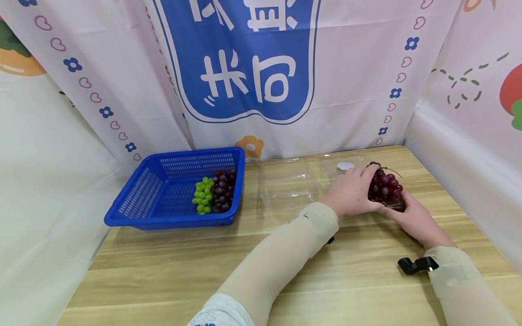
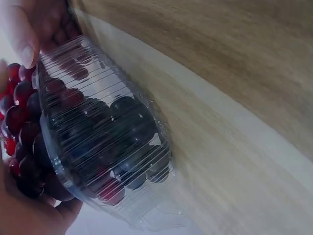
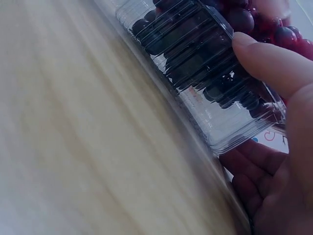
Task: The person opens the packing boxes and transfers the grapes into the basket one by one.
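A bunch of dark red grapes (image 1: pixel 385 186) sits in a clear ribbed plastic box (image 2: pixel 105 132) at the right of the table, bulging above its rim. My left hand (image 1: pixel 351 192) curves over the bunch from the left, fingers at the far side and thumb at the near side. From the right, my right hand (image 1: pixel 418 222) grips the box; in the right wrist view its thumb (image 3: pixel 269 61) presses the rim while other fingers (image 3: pixel 252 174) curl at the box's end. The box's far side is hidden by the hands.
A blue basket (image 1: pixel 171 221) at the left holds green grapes (image 1: pixel 202 195) and dark grapes (image 1: pixel 223 192). Another clear plastic box (image 1: pixel 287 181) stands at the back middle. A white label (image 1: pixel 345 166) shows beside the left hand. A printed curtain (image 1: pixel 346 90) borders the table's back.
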`<state>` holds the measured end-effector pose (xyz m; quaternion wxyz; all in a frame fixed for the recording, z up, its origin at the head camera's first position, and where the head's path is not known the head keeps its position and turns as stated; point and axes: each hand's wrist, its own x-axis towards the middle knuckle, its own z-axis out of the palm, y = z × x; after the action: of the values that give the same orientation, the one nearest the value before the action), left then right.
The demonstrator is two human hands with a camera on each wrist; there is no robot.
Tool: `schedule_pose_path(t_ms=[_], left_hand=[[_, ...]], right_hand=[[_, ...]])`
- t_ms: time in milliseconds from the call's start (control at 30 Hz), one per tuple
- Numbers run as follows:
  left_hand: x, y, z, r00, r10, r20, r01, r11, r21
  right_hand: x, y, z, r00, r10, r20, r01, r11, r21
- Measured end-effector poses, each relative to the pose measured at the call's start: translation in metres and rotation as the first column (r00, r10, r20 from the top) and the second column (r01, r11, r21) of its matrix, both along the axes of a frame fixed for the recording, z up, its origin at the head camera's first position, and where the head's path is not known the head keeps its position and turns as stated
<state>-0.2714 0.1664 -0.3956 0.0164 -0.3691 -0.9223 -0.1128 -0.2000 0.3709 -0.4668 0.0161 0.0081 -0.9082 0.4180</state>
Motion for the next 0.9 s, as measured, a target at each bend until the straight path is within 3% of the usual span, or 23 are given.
schedule_pose_path(t_ms=[100, 400, 533, 667, 733, 800, 900], left_hand=[[0.001, 0.002, -0.001, 0.999, 0.025, -0.030, -0.028, 0.995, -0.093], [0.001, 0.002, 0.005, 0.996, 0.074, 0.054, -0.067, 0.990, -0.127], [0.000, -0.001, 0.008, 0.993, 0.084, 0.082, -0.079, 0.995, -0.062], [-0.001, -0.007, 0.012, 0.987, 0.090, 0.135, -0.101, 0.992, 0.076], [-0.003, -0.010, 0.015, 0.982, 0.099, 0.163, -0.126, 0.979, 0.161], [-0.005, -0.015, 0.018, 0.972, 0.107, 0.209, -0.161, 0.951, 0.262], [-0.009, -0.022, 0.024, 0.948, 0.097, 0.305, -0.229, 0.870, 0.436]], right_hand=[[0.001, -0.001, 0.000, 1.000, -0.003, 0.012, 0.003, 1.000, 0.001], [0.001, -0.001, -0.002, 0.999, 0.017, -0.036, -0.016, 1.000, 0.027], [0.002, -0.002, -0.003, 0.999, 0.028, -0.033, -0.027, 1.000, 0.011], [0.003, -0.001, -0.001, 0.999, 0.031, -0.030, -0.030, 0.999, 0.009], [0.002, -0.001, 0.000, 0.999, 0.036, -0.036, -0.036, 0.999, 0.014], [0.002, -0.001, 0.000, 0.998, 0.046, -0.044, -0.046, 0.999, 0.011], [0.001, -0.002, -0.002, 0.996, 0.068, -0.064, -0.068, 0.998, 0.000]])
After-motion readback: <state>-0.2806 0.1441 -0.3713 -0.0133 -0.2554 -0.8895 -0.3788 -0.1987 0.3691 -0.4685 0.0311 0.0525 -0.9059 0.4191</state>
